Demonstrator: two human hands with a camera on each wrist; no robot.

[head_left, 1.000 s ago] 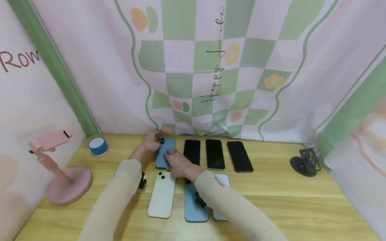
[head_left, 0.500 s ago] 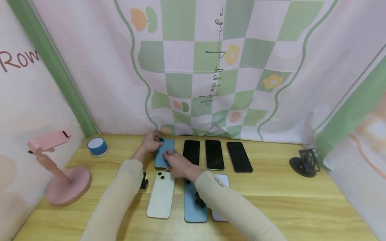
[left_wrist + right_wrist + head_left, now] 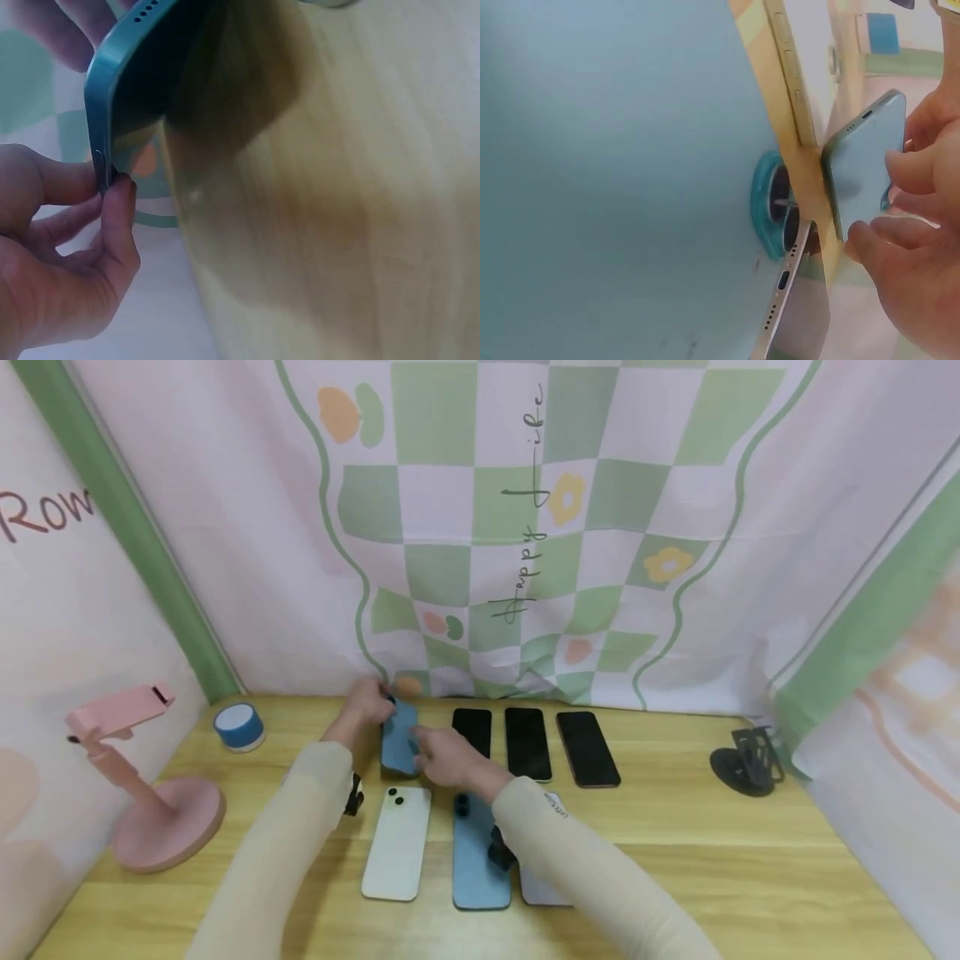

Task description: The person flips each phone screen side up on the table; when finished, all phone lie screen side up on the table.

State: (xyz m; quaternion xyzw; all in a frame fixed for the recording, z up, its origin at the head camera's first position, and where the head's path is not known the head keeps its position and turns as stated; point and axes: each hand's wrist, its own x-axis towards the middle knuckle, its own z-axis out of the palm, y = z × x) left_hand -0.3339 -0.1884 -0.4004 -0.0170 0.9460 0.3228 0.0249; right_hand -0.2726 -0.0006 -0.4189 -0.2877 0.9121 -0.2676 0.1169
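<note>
A blue phone [image 3: 401, 737], back upward, is lifted off the wooden desk [image 3: 352, 195] and tilted. My left hand [image 3: 365, 703] pinches its left edge near the camera end, thumb and finger on either side of the rim in the left wrist view. My right hand [image 3: 450, 756] grips the opposite edge; fingers of it show over the phone's back in the right wrist view. Just nearer lies a white phone [image 3: 397, 843], back up. Below my right wrist lie a larger blue phone [image 3: 480, 868] and a pale phone [image 3: 540, 885], partly hidden by the sleeve.
Black-screened phones lie in the back row: one [image 3: 472, 727] partly behind my right hand, another [image 3: 528, 743], and a third [image 3: 588, 749]. At left stand a pink phone stand [image 3: 168, 822] and a blue-white round container [image 3: 239, 727]. A black stand [image 3: 746, 764] is at right; a patterned curtain hangs behind.
The blue phone, lying flat earlier, has been raised and tilted between both hands. My left hand has moved slightly up, and my right hand has shifted to the phone's right edge.
</note>
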